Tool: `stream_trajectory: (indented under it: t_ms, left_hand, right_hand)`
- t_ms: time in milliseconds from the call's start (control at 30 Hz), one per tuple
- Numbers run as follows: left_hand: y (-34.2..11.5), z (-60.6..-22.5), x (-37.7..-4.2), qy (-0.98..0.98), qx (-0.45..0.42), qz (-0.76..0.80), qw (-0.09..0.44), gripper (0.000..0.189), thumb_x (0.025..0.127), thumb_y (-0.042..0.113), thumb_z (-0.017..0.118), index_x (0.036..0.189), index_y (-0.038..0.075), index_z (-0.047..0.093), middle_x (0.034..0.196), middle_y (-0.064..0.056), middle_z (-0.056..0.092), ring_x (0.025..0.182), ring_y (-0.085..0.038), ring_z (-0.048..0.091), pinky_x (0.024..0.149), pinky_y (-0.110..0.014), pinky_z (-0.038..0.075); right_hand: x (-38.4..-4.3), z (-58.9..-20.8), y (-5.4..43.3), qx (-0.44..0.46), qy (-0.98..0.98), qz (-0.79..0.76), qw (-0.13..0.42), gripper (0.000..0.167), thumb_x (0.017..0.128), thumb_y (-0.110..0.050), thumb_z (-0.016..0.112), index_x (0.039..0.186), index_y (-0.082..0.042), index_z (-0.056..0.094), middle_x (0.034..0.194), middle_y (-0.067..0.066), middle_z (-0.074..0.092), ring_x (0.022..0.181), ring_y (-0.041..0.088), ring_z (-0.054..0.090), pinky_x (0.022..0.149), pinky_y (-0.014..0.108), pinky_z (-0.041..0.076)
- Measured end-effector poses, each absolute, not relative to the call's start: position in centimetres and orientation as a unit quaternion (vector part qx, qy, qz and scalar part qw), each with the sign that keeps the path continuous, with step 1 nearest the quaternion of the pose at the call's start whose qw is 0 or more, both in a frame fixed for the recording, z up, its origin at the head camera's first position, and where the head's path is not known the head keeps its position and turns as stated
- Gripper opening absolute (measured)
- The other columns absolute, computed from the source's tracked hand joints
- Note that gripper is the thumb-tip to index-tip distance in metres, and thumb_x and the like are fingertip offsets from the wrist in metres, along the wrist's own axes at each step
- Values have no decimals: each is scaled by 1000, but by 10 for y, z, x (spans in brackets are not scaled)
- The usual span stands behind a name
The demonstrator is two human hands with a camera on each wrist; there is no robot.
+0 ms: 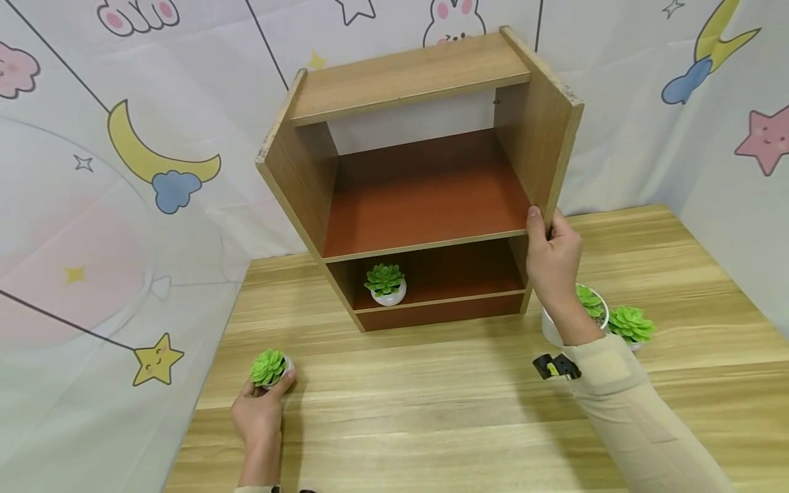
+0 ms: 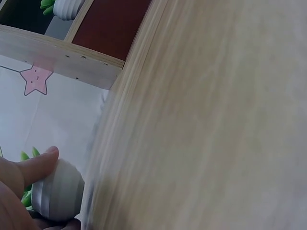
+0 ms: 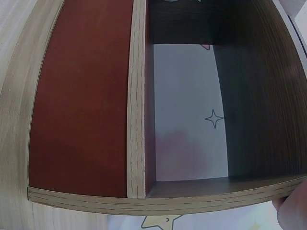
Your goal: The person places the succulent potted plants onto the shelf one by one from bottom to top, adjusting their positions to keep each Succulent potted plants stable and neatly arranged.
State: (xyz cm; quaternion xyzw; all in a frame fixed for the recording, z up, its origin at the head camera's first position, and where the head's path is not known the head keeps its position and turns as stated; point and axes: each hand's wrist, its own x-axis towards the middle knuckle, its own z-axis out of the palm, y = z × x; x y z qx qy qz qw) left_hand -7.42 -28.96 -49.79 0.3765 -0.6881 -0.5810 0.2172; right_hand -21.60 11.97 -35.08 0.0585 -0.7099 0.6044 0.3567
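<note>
My left hand (image 1: 257, 413) grips a small green succulent (image 1: 268, 368) in a white ribbed pot (image 2: 58, 191), low at the left of the table. Thumb and fingers lie around the pot in the left wrist view. With my right hand (image 1: 555, 257) I hold the right side panel of a wooden shelf unit (image 1: 425, 243), thumb on its front edge and fingers behind. On the unit's lower shelf, at the left, stands another potted succulent (image 1: 385, 283). The upper compartment shows a bare red-brown board. In the right wrist view only part of the right hand (image 3: 293, 211) shows.
Right of the unit, partly behind my right forearm, stand a larger white pot (image 1: 555, 329) with a green plant and a small succulent (image 1: 631, 324). The wooden table (image 1: 431, 411) meets a cartoon-printed cloth (image 1: 203, 226) at the back and left.
</note>
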Motion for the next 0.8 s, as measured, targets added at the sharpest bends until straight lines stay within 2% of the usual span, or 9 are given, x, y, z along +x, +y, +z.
stream_trajectory:
  t_ms: [233,600,800]
  left_hand:
    - [-285,-496,-76,-690,367,-581,225,71,71,5,88,131,-11,55,128,-25,56,122,-31,53,89,-19,46]
    - [-276,-487,-74,-699,331,-593,226,74,71,5,89,133,-12,52,131,-30,52,123,-34,51,90,-22,46]
    - [-267,-480,-74,-699,309,-601,234,69,71,4,89,130,-9,57,125,-26,58,117,-33,56,84,-19,48]
  right_hand:
    - [-217,-352,120,58,-710,604,357,29,100,-8,54,74,5,53,57,1,33,52,7,29,48,24,21]
    - [-214,-350,119,60,-711,604,355,31,100,-7,53,71,5,50,56,0,32,51,6,28,47,23,20]
    - [-215,-351,120,60,-710,606,354,31,100,-7,53,72,5,50,57,-1,32,51,6,28,48,23,20]
